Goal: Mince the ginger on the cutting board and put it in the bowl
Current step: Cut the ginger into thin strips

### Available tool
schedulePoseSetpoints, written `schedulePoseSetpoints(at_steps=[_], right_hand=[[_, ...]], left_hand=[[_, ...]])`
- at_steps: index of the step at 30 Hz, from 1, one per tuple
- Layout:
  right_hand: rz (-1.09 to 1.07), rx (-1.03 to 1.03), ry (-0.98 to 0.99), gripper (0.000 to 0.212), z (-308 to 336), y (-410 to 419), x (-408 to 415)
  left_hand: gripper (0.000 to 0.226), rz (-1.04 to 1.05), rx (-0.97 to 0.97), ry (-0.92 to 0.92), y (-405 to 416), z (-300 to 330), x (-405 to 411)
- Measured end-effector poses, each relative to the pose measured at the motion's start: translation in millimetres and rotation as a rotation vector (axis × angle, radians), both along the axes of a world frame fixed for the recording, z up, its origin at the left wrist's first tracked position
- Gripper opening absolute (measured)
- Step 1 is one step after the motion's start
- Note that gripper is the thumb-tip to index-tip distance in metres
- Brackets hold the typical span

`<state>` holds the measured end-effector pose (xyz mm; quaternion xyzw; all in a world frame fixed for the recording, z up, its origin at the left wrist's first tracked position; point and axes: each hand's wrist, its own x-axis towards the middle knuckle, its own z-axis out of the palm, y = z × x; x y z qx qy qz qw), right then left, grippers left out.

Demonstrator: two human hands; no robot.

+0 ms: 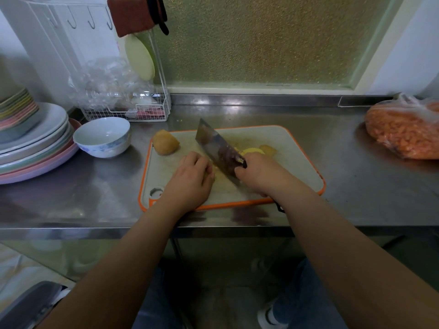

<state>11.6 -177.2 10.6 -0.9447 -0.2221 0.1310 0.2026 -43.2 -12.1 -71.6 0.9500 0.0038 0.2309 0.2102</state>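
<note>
A grey cutting board [280,148] with an orange rim lies on the steel counter. My right hand [257,173] grips the handle of a cleaver [217,147], whose blade slants across the board. My left hand [191,178] has curled fingers holding a small piece of ginger [210,174] right beside the blade. A large ginger chunk [165,145] sits at the board's far left corner. Yellow ginger slices [253,151] and a brownish piece [268,149] lie behind my right hand. A white bowl [102,137] with a blue pattern stands left of the board.
Stacked plates [35,148] fill the counter's left end. Behind the bowl stands a white wire rack [133,110] with crumpled plastic wrap. A plastic bag of orange food [403,131] lies at the right. The counter's front edge [213,227] runs just below the board.
</note>
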Motion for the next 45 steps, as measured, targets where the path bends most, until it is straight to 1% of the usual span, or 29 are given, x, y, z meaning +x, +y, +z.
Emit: schedulePoseSetpoints(at_steps=[3,7,9,12,14,15,20,23,27,31,34,37,39,42,45], right_hand=[[0.023,0.01,-0.056,0.026,6,0,-4],[0.067,-0.041,-0.104,0.024,9,4,-10],[0.077,-0.067,-0.101,0.023,8,6,-13],[0.079,-0.11,-0.091,0.02,8,9,-14],[0.076,-0.142,-0.078,0.016,7,12,-14],[0.073,-0.159,-0.07,0.015,7,13,-14],[0.087,-0.216,-0.047,0.022,4,27,-12],[0.069,-0.168,-0.016,0.026,-1,24,-9],[0.026,-0.067,0.079,0.032,1,9,-6],[0.029,-0.053,0.013,0.03,9,5,-9],[0.074,-0.066,-0.055,0.02,18,5,-15],[0.099,-0.085,-0.096,0.024,17,9,-20],[0.094,-0.104,-0.084,0.024,13,12,-21],[0.08,-0.132,-0.086,0.022,8,15,-21],[0.061,-0.177,-0.078,0.02,5,21,-20]], left_hand=[[0.017,0.02,-0.012,-0.012,-1,0,-1],[0.026,0.028,-0.044,-0.011,0,-1,-5],[0.021,0.028,-0.062,-0.008,1,0,-6],[0.007,0.028,-0.041,-0.015,2,-1,-4],[0.003,0.025,-0.028,-0.012,3,-2,-3],[0.003,0.024,-0.021,-0.01,3,-2,-3],[0.005,0.001,0.01,-0.012,6,-4,0],[0.003,0.008,0.027,-0.014,5,-5,-1],[0.006,0.025,0.052,-0.048,3,-4,-4],[0.009,0.039,0.043,-0.073,2,-5,-7],[0.013,0.057,0.014,-0.088,1,-5,-8],[0.019,0.048,0.001,-0.095,2,-4,-9],[0.017,0.042,-0.008,-0.079,2,-4,-10],[0.008,0.034,0.009,-0.053,3,-4,-9],[0.006,0.038,0.019,-0.038,3,-3,-8]])
